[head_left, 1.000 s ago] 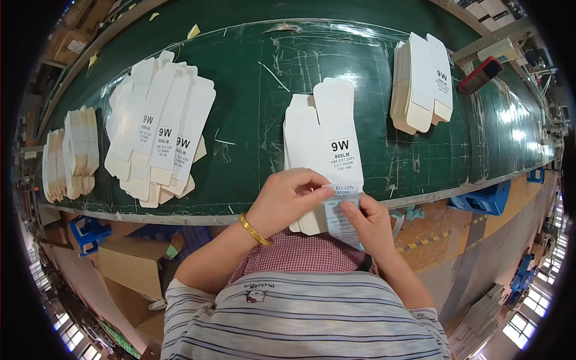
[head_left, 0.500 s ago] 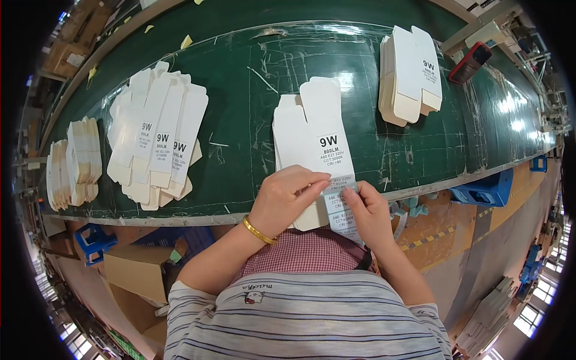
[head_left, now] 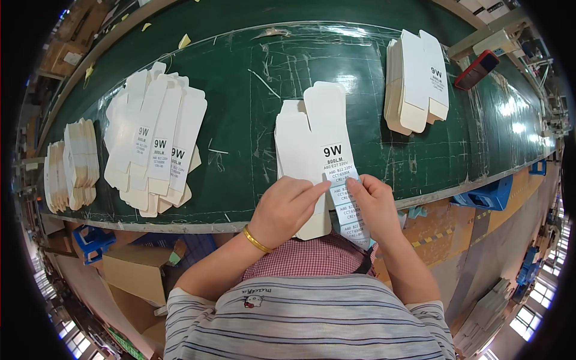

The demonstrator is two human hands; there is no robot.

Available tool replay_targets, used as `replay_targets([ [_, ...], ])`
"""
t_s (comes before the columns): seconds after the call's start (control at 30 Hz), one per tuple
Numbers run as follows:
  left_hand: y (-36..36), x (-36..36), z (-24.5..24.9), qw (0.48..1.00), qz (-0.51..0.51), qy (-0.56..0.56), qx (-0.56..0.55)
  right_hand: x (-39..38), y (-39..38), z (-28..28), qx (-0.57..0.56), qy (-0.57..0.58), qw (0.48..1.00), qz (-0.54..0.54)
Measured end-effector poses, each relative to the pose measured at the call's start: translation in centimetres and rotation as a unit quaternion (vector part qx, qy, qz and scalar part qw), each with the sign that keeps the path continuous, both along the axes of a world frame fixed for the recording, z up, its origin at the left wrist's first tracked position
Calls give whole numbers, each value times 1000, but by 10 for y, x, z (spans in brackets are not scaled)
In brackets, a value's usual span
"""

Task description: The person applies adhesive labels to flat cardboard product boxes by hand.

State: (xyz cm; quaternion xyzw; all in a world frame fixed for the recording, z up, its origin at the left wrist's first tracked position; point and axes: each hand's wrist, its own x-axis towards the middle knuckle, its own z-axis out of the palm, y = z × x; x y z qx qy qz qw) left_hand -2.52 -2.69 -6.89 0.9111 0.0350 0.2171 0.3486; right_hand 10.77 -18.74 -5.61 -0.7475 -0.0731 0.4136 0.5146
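A stack of flat white cartons (head_left: 327,120) printed "9W 800LM" lies at the table's front edge before me. Over the lower print of the top carton sits the upper end of a strip of labels (head_left: 350,213), reading "A60 B22 220V CCT:6500K". My left hand (head_left: 285,207) is closed, its thumb and index finger pinching the left edge of the top label. On the strip's right edge, my right hand (head_left: 376,207) is also closed, thumb in front. The strip's lower part hangs past the table edge towards my lap.
More flat cartons (head_left: 157,120) lie fanned at left, beside banded bundles (head_left: 81,159). Another carton stack (head_left: 417,81) is at the back right, near a red-cased phone (head_left: 477,70). A cardboard box (head_left: 135,267) and blue stools (head_left: 93,242) stand below the green table (head_left: 246,144).
The top label has moved up over the carton's print, covering the lines under "A60 E27 220V". Both hands have shifted slightly, and more of the strip shows below them.
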Motion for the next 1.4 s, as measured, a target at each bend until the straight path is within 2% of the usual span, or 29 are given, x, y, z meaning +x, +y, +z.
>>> replay_targets([
  [0.27, -3, 2, 1, 999, 0, 44, 11, -2, 7, 3, -19, 8, 999, -32],
  [1.4, -4, 12, 10, 997, 11, 80, 23, 3, 10, 5, -24, 44, 998, -32],
])
